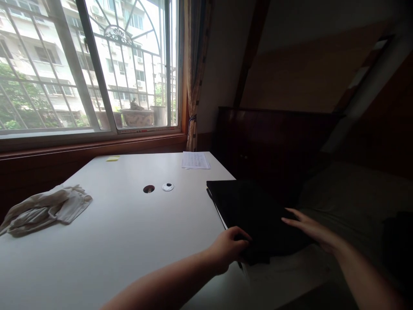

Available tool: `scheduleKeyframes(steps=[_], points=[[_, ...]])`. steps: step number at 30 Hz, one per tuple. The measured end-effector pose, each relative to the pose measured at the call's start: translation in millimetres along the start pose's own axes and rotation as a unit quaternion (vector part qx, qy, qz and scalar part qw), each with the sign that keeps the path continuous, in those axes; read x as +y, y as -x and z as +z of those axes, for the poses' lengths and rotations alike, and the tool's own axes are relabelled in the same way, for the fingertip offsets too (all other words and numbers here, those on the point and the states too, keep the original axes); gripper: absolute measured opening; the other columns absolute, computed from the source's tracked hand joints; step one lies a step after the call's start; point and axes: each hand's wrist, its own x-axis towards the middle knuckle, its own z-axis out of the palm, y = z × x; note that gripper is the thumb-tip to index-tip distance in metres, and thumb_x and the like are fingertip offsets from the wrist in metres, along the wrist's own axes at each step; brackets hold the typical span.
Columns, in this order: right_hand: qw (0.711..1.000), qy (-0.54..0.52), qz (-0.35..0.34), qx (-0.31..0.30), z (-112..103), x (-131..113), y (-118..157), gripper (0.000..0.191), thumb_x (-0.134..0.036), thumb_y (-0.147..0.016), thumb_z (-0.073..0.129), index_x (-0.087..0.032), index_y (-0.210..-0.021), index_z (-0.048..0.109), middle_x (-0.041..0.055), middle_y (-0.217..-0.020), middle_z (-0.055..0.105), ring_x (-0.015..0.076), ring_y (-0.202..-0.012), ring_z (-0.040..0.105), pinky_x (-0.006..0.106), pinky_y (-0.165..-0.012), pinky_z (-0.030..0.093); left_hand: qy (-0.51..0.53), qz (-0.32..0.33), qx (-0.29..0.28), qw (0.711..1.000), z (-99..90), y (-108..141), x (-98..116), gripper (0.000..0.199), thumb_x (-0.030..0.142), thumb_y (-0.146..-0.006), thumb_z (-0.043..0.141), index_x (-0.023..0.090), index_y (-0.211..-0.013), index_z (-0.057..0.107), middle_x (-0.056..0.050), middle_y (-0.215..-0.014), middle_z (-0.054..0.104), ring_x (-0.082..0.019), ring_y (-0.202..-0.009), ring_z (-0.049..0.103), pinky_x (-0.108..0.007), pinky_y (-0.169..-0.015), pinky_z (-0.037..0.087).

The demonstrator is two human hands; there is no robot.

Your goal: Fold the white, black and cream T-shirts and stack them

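A flat, black, roughly rectangular thing [248,211] lies at the right edge of the white table, partly reaching past it. It looks like a folded cloth or a soft case; the dark hides which. Layers and a thin pale strip show along its left edge. My left hand [230,247] is closed on its near left corner, thumb and fingers curled over the border. Against the right side rests my right hand [305,224], fingers stretched out and a little apart on the black surface.
On the white table [129,228] lie a crumpled beige cloth [48,209], a yellow note [112,158] and printed papers [195,160]. A round cable hole [149,189] sits beside a round cover [167,187]. Behind stand a barred window [129,77] and a curtain [192,86].
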Motion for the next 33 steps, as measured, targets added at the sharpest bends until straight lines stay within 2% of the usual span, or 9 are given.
scheduleKeyframes(steps=[2, 5, 10, 15, 23, 25, 29, 31, 33], points=[[1.000, 0.010, -0.006, 0.011, 4, 1, 5, 0.073, -0.059, -0.068, 0.075, -0.029, -0.133, 0.061, 0.0151, -0.126, 0.072, 0.0394, -0.117, 0.067, 0.047, -0.095, 0.058, -0.035, 0.004, -0.008, 0.999, -4.4, -1, -10, 0.020, 0.014, -0.080, 0.067, 0.014, -0.100, 0.072, -0.002, -0.079, 0.060, -0.011, -0.062, 0.061, -0.025, -0.058, 0.055], [0.998, 0.013, -0.029, 0.053, 12, 4, 12, 0.076, -0.061, -0.068, 0.073, -0.030, -0.135, 0.060, 0.0138, -0.129, 0.070, 0.0407, -0.121, 0.065, 0.049, -0.097, 0.057, -0.073, 0.020, -0.022, 0.997, -11.1, 1, -17, 0.025, 0.016, -0.079, 0.069, 0.017, -0.103, 0.075, -0.002, -0.079, 0.064, -0.012, -0.062, 0.063, -0.025, -0.060, 0.055], [0.994, 0.000, -0.048, 0.098, 21, 14, 17, 0.073, -0.062, -0.070, 0.069, -0.032, -0.136, 0.058, 0.0118, -0.127, 0.071, 0.0418, -0.122, 0.063, 0.051, -0.097, 0.057, -0.171, 0.058, -0.039, 0.983, -15.4, 11, -13, 0.029, 0.021, -0.080, 0.068, 0.022, -0.107, 0.078, -0.001, -0.078, 0.069, -0.013, -0.065, 0.065, -0.027, -0.065, 0.055], [0.992, -0.002, -0.064, 0.110, 22, 20, 15, 0.069, -0.058, -0.072, 0.068, -0.030, -0.134, 0.057, 0.0113, -0.124, 0.072, 0.0416, -0.123, 0.063, 0.051, -0.098, 0.057, -0.235, 0.109, -0.048, 0.965, -15.8, 19, -13, 0.030, 0.024, -0.081, 0.067, 0.026, -0.109, 0.079, -0.001, -0.085, 0.074, -0.017, -0.079, 0.068, -0.030, -0.080, 0.056], [0.993, 0.011, -0.055, 0.100, 12, 33, -2, 0.068, -0.058, -0.065, 0.072, -0.030, -0.125, 0.056, 0.0138, -0.128, 0.068, 0.0392, -0.122, 0.064, 0.048, -0.097, 0.056, -0.143, 0.012, -0.086, 0.986, -14.9, 23, -11, 0.030, 0.018, -0.086, 0.064, 0.022, -0.112, 0.078, -0.002, -0.081, 0.072, -0.013, -0.065, 0.070, -0.031, -0.075, 0.060], [0.994, 0.011, -0.054, 0.093, 5, 41, -8, 0.072, -0.056, -0.061, 0.073, -0.028, -0.125, 0.055, 0.0142, -0.116, 0.072, 0.0393, -0.115, 0.067, 0.048, -0.093, 0.056, -0.114, -0.010, -0.094, 0.989, -14.7, 22, -12, 0.029, 0.017, -0.086, 0.065, 0.021, -0.113, 0.077, -0.001, -0.076, 0.072, -0.013, -0.061, 0.070, -0.032, -0.074, 0.060], [0.991, 0.081, -0.048, 0.092, -17, 60, -22, 0.076, -0.053, -0.061, 0.069, -0.023, -0.130, 0.056, 0.0066, -0.073, 0.072, 0.0397, -0.084, 0.073, 0.050, -0.079, 0.056, -0.061, -0.049, -0.125, 0.989, -14.0, 19, -14, 0.030, 0.022, -0.089, 0.066, 0.015, -0.118, 0.070, -0.003, -0.064, 0.070, -0.017, -0.057, 0.071, -0.034, -0.070, 0.059], [0.980, 0.150, -0.061, 0.114, -28, 65, -29, 0.070, -0.044, -0.065, 0.062, -0.020, -0.130, 0.058, 0.0061, -0.068, 0.071, 0.0367, -0.074, 0.072, 0.047, -0.072, 0.055, -0.054, -0.072, -0.152, 0.984, -13.4, 20, -11, 0.032, 0.026, -0.092, 0.062, 0.014, -0.121, 0.065, -0.003, -0.061, 0.070, -0.018, -0.054, 0.070, -0.033, -0.064, 0.059], [0.944, 0.252, -0.123, 0.172, -34, 64, -38, 0.060, -0.034, -0.068, 0.055, -0.017, -0.126, 0.064, 0.0089, -0.070, 0.072, 0.0322, -0.068, 0.071, 0.042, -0.065, 0.054, -0.097, -0.080, -0.172, 0.977, -12.4, 25, -6, 0.030, 0.025, -0.093, 0.056, 0.015, -0.120, 0.064, -0.001, -0.058, 0.069, -0.018, -0.051, 0.068, -0.032, -0.058, 0.057]])
